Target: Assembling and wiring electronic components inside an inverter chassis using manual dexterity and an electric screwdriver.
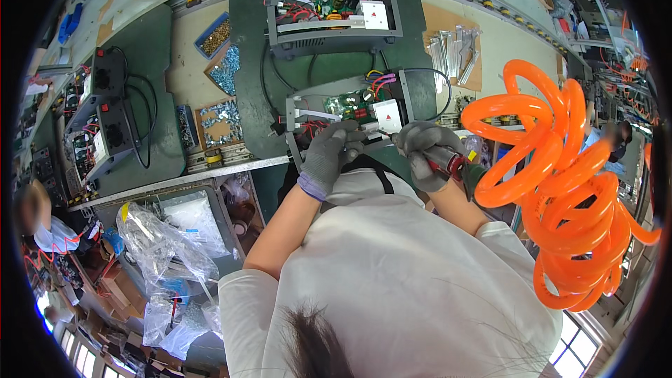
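In front of me an open grey metal chassis lies on a dark green board. It holds a circuit board, coloured wires and a white plate with a red mark. My left hand, in a grey glove, is at the chassis's near edge with its fingers curled together; what they pinch is hidden. My right hand, also gloved, is wrapped round a red pneumatic screwdriver. Its front end points left toward the chassis's near side, close to the white plate.
A second open chassis stands farther back. A coiled orange air hose hangs at the right. Left are boxes of screws, metal parts and more units. Metal strips lie right; plastic bags lower left.
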